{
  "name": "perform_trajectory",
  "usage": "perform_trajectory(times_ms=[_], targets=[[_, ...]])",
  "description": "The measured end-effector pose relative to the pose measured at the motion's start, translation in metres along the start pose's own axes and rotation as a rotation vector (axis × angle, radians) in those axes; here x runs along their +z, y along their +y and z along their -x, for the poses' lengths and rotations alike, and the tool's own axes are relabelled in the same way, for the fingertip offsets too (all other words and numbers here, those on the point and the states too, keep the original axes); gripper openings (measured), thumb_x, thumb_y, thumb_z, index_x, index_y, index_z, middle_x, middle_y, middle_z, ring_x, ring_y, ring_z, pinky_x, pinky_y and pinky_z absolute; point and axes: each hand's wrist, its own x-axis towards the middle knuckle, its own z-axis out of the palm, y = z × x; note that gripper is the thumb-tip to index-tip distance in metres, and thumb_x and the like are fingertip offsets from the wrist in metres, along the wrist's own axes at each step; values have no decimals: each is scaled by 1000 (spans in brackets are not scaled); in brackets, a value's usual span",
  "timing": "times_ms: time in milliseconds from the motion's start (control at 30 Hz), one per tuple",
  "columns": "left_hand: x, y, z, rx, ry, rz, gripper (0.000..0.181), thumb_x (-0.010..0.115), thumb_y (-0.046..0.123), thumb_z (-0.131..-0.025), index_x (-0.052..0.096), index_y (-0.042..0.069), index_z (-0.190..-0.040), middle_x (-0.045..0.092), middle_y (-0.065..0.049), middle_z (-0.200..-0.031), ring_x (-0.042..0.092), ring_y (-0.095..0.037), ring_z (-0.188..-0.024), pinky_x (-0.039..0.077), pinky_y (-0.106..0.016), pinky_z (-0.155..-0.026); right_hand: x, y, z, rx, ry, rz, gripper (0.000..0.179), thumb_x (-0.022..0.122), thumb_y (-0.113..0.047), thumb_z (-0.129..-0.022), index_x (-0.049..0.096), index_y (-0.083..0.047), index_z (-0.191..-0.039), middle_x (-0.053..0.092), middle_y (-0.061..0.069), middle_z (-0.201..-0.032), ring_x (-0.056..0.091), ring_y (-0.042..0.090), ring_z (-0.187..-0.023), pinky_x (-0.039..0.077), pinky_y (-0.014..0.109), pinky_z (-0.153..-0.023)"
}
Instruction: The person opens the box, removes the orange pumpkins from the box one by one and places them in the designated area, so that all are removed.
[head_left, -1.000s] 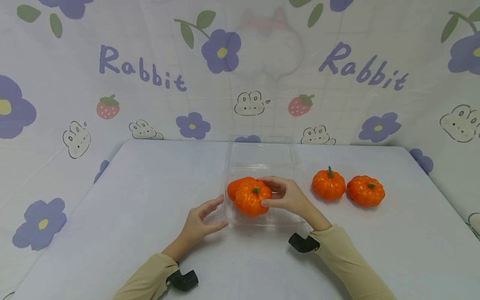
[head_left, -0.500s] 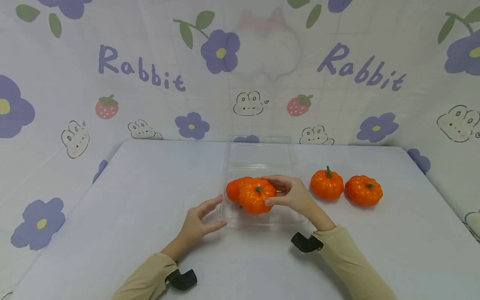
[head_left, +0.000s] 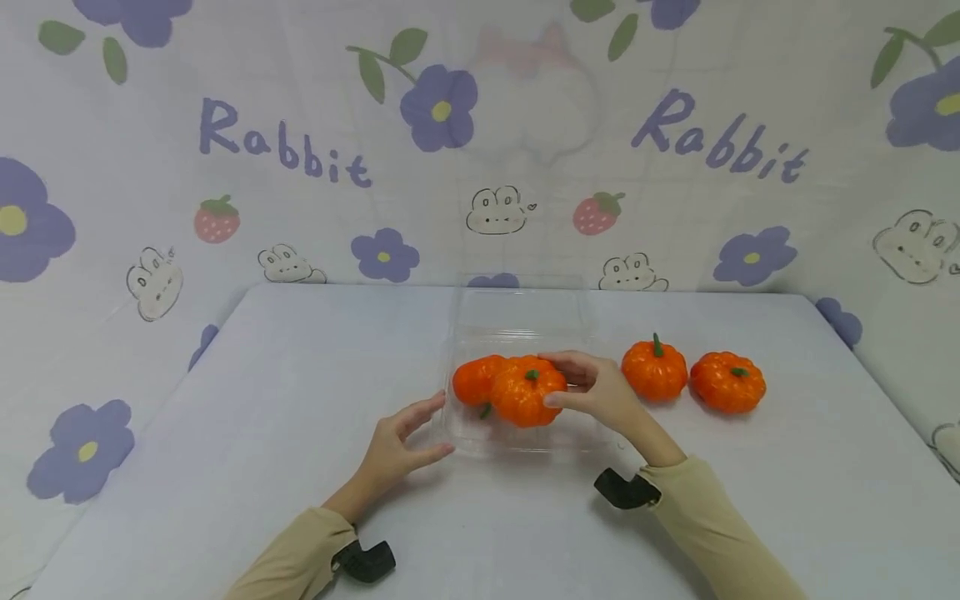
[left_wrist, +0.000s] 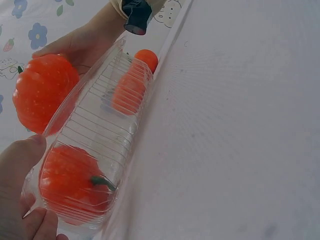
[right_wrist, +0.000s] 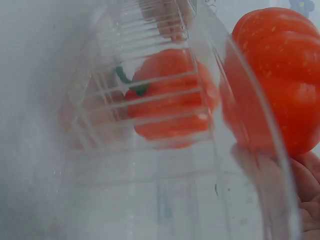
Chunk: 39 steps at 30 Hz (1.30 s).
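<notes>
My right hand (head_left: 603,398) holds an orange toy pumpkin (head_left: 525,396) with a green stem, thumb in front and fingers behind. This pumpkin is raised over a clear plastic clamshell box (head_left: 517,448), above its rim in the left wrist view. A second pumpkin (head_left: 468,383) lies tipped on its side in the box's left part, its green stem (left_wrist: 102,182) toward the near wall. My left hand (head_left: 397,446) grips the box's left end, thumb (left_wrist: 31,150) at the rim and fingers against the outer wall.
The box's clear lid (head_left: 521,308) stands open at the back. Two more orange pumpkins, one upright (head_left: 655,372) and one tilted (head_left: 727,383), sit on the white table to the right of the box. A printed cloth (head_left: 420,192) hangs behind the table.
My right hand has carried its pumpkin rightward over the box, so more of the pumpkin lying inside shows. My left hand stays at the box's left end.
</notes>
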Motion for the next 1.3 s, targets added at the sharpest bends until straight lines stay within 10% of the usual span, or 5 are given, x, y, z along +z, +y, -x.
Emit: perform_trajectory(times_ms=[600, 1300], targets=[[5, -3, 0, 17, 2, -3, 54, 71, -16, -64, 47, -20, -112, 47, -35, -116, 43, -49, -107, 35, -54, -90, -34, -3, 29, 35, 86, 124, 53, 74, -7, -74, 51, 8, -119, 54, 19, -116, 53, 27, -104, 45, 30, -86], [1, -2, 0, 50, 5, -25, 55, 71, -17, -63, 49, -18, -113, 47, -36, -115, 43, -50, -105, 36, -56, -87, -70, 10, 68, 86, 235, 225, 53, 74, -10, -74, 51, 6, -119, 55, 18, -113, 55, -1, -92, 46, 15, -76]])
